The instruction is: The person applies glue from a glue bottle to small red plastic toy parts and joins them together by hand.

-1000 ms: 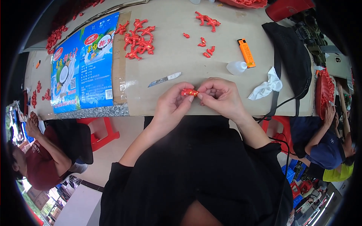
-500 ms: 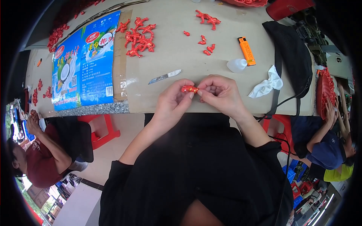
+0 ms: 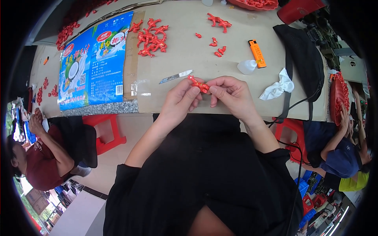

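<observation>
Close to the table's near edge, a small glossy red figurine [image 3: 201, 86] with gold and white details is held between my two hands. Thumb and fingers of my left hand [image 3: 180, 97] pinch its left side. My right hand [image 3: 233, 96] grips its right end between thumb and forefinger, the other fingers curled. Just beyond my left hand lies a craft knife [image 3: 176, 76] with a pale wrapped handle. Further off are small red pieces [image 3: 217, 52], a pair of red animal figurines [image 3: 219, 22] and a pile of similar red figurines [image 3: 152, 38].
A blue printed cardboard sheet [image 3: 94, 63] covers the table's left part. To the right are an orange lighter [image 3: 257, 54], a white squeeze bottle [image 3: 247, 67], crumpled tissue [image 3: 278, 85] and a black bag [image 3: 305, 59] with straps. People sit at both sides; red stools [image 3: 106, 133] stand below.
The red figurine has been turned from lying sideways to tilted, its upper end now pointing up and left. My fingers have shifted around it. The view has moved slightly.
</observation>
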Motion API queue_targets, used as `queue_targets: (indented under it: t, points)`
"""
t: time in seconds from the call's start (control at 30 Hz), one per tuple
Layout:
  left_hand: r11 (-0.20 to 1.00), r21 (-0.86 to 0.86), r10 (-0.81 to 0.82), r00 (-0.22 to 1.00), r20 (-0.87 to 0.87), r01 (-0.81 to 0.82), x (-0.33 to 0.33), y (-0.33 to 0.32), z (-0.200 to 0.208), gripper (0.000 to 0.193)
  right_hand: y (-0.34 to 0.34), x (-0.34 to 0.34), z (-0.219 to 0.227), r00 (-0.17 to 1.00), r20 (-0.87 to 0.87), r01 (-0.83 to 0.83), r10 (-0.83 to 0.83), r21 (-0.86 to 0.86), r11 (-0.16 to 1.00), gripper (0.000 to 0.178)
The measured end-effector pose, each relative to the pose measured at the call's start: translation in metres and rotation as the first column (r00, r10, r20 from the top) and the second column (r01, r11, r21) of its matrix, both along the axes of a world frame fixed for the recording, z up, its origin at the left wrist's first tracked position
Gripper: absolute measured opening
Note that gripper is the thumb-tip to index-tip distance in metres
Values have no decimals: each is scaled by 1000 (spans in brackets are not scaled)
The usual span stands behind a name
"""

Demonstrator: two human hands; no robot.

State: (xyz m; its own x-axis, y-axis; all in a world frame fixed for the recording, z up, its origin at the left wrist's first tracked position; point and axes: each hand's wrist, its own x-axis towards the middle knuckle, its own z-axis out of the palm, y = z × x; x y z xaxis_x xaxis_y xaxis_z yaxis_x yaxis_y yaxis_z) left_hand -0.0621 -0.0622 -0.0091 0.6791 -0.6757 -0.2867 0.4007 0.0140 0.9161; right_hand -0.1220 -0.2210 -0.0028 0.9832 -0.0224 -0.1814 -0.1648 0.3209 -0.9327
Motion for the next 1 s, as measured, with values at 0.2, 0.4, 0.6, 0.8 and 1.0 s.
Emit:
queue_targets:
  t: [0.2,0.4,0.6,0.8,1.0]
  points:
    - [999,-16,-35,998,56,36,2,1,-2,25,4,-1,2,999,3,34,-34,-12,999,15]
    - [998,-26,-59,996,67,61,2,2,-2,25,6,-1,2,999,2,48,-48,-30,998,14]
    - [997,-20,-79,994,76,80,1,4,-5,29,9,-4,4,998,-6,57,-57,-45,997,13]
    - [989,-118,-75,991,115,88,1,4,-9,35,15,-7,4,996,37,81,-77,-127,989,12]
    - [983,-162,-67,990,125,87,1,5,-8,39,20,-9,2,990,93,129,-108,-263,956,11]
